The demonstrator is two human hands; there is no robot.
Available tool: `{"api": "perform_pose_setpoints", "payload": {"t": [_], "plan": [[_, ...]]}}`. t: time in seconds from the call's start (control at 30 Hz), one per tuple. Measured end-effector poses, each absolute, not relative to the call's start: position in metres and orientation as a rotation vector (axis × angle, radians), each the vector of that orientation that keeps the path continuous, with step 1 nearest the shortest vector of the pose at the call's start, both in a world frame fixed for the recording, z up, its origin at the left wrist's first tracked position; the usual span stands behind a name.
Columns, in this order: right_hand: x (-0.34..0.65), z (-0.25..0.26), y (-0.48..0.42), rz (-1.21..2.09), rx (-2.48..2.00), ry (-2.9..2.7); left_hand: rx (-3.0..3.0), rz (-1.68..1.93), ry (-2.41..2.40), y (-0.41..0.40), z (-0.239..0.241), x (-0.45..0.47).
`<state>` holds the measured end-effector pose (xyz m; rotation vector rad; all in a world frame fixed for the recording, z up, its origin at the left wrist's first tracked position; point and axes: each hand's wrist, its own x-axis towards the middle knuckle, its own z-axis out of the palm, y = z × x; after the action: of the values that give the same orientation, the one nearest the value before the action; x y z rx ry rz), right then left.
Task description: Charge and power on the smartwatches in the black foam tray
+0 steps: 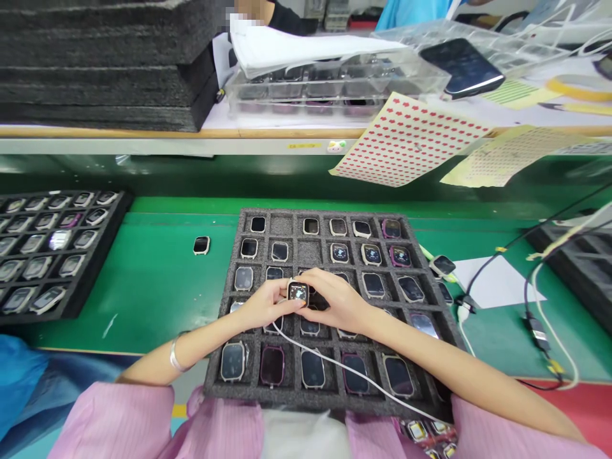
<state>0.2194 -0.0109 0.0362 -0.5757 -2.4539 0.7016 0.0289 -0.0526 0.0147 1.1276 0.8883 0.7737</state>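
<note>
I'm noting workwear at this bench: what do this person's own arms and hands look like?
The left hand and right hand are bare, without gloves. A silver-coloured bangle circles the left forearm; none shows on the right. The pink left sleeve and right sleeve look finely ribbed and leave both forearms uncovered.

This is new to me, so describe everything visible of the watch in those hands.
The watch is strapless, rounded-square, with a pale rim that looks metallic and a dark, glossy screen lit with a dial. It faces the camera above the foam tray, edges held by the left hand and right hand. Whether the white cable joins it is hidden.
</note>
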Motion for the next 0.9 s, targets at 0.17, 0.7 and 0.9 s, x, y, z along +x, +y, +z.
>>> {"api": "perform_pose_setpoints", "payload": {"t": [0.17, 0.7, 0.9], "plan": [[0.228, 0.046, 0.023, 0.719, -0.667, -2.323, 1.153, 0.734, 0.780, -0.054, 0.015, 0.031], [0.169, 0.027, 0.087, -0.080, -0.646, -2.844, 0.975, 0.539, 0.756, -0.044, 0.005, 0.019], [0.159, 0.013, 0.111, 0.123, -0.566, -2.700, 0.930, 0.588, 0.700, -0.028, -0.007, 0.009]]}}
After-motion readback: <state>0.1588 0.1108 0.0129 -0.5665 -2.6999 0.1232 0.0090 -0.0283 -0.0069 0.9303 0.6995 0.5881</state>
